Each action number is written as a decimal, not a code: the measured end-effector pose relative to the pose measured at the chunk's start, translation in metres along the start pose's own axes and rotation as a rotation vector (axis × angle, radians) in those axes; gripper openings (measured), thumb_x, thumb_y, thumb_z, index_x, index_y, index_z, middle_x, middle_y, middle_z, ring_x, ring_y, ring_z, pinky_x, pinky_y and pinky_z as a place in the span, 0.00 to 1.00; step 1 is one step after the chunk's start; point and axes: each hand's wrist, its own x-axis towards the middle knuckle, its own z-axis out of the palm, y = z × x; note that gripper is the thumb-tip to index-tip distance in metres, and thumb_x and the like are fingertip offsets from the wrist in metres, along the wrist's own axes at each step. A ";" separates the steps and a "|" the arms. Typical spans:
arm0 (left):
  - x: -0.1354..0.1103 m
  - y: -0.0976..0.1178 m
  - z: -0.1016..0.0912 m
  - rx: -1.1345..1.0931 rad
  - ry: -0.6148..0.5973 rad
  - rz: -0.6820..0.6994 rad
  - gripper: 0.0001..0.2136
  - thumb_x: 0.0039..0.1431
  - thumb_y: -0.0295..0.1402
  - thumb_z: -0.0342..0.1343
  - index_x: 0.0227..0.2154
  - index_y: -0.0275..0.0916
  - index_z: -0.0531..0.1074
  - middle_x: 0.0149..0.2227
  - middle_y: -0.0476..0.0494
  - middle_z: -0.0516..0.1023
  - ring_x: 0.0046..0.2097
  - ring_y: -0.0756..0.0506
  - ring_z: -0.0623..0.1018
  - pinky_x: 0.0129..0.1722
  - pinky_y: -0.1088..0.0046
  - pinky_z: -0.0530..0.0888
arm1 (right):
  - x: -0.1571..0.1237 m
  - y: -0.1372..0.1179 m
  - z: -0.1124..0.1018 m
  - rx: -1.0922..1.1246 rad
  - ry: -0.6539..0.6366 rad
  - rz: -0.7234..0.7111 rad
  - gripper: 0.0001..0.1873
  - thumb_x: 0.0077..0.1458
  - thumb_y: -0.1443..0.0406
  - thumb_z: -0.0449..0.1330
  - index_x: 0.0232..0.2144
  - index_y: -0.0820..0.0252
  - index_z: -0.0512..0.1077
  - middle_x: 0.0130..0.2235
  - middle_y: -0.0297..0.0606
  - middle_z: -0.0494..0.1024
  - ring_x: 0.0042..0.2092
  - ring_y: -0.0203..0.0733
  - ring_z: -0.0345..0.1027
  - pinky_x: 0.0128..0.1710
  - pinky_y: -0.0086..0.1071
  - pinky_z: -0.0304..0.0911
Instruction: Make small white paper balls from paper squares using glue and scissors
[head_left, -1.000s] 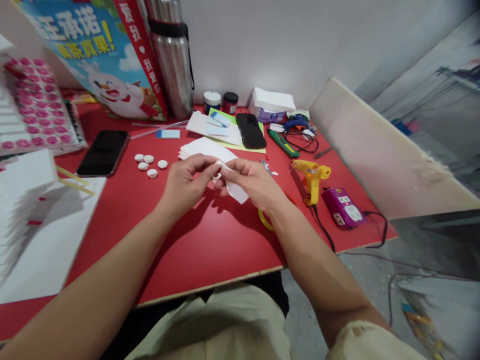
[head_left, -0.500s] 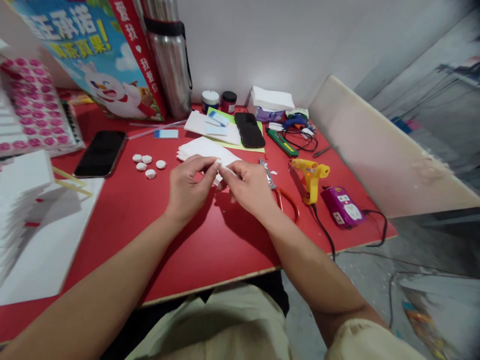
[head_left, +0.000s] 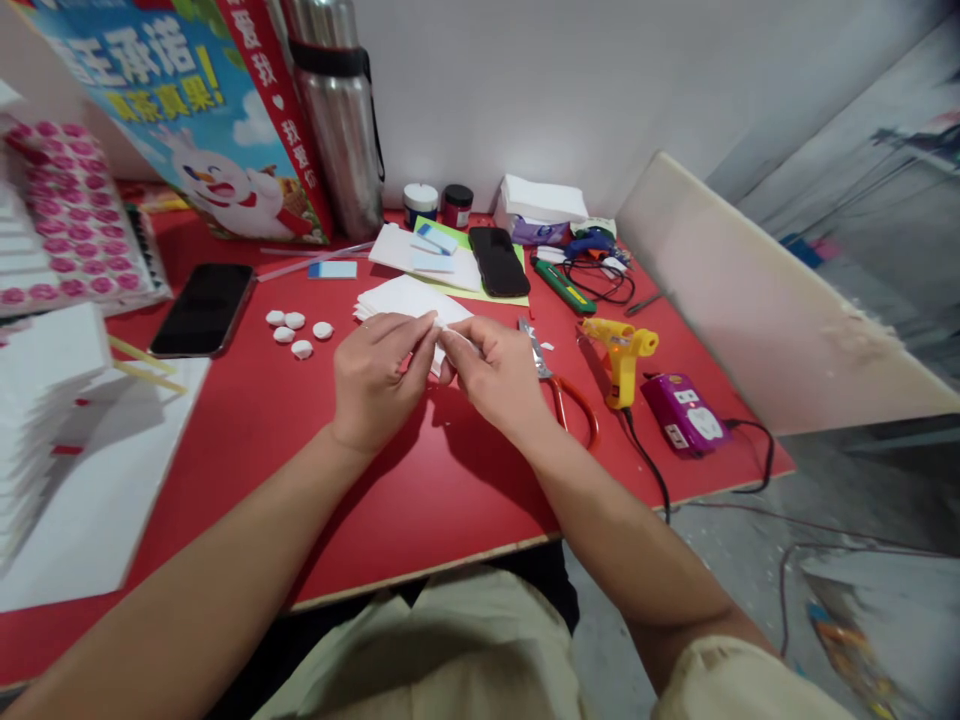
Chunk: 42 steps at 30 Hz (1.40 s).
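My left hand [head_left: 382, 375] and my right hand [head_left: 495, 370] meet above the red table [head_left: 442, 490], fingertips pinched together. Between them is a small white piece, seemingly paper, mostly hidden by the fingers. Just behind my hands lies a stack of white paper sheets [head_left: 405, 295]. Several small white rounded pieces [head_left: 301, 349] sit in a cluster to the left of my left hand. Scissors with orange handles [head_left: 576, 405] lie beside my right hand, their blades pointing away and partly behind it.
A yellow glue gun [head_left: 621, 350] and a purple power strip [head_left: 686, 412] with cables are at right. A green cutter [head_left: 564, 287] and phone [head_left: 498, 262] lie behind. Another phone [head_left: 204, 308] and a layered white model [head_left: 45, 430] are left; a steel flask [head_left: 341, 130] stands at the back.
My left hand has turned slightly, its fingers bunching a little closer around the white piece. My right hand has barely shifted. The things on the table stay where they were.
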 end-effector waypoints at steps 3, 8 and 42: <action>-0.001 -0.001 -0.001 0.030 0.017 0.084 0.11 0.67 0.32 0.58 0.47 0.38 0.82 0.40 0.38 0.85 0.42 0.42 0.82 0.47 0.64 0.76 | -0.001 0.000 0.001 0.091 0.002 0.012 0.15 0.66 0.57 0.58 0.31 0.59 0.75 0.25 0.32 0.79 0.28 0.34 0.70 0.29 0.27 0.60; -0.001 0.002 0.000 -0.016 -0.031 0.141 0.14 0.67 0.27 0.56 0.52 0.39 0.80 0.45 0.39 0.85 0.47 0.43 0.83 0.50 0.65 0.77 | 0.000 -0.002 -0.003 0.112 0.069 0.028 0.13 0.63 0.59 0.61 0.29 0.60 0.75 0.24 0.32 0.78 0.27 0.35 0.70 0.28 0.27 0.61; 0.011 -0.004 -0.011 -0.268 -0.291 -0.115 0.09 0.67 0.33 0.55 0.42 0.38 0.80 0.39 0.42 0.81 0.42 0.44 0.78 0.44 0.67 0.74 | 0.021 0.007 -0.028 1.016 -0.556 0.692 0.12 0.71 0.64 0.50 0.37 0.62 0.71 0.26 0.31 0.70 0.20 0.27 0.51 0.19 0.21 0.56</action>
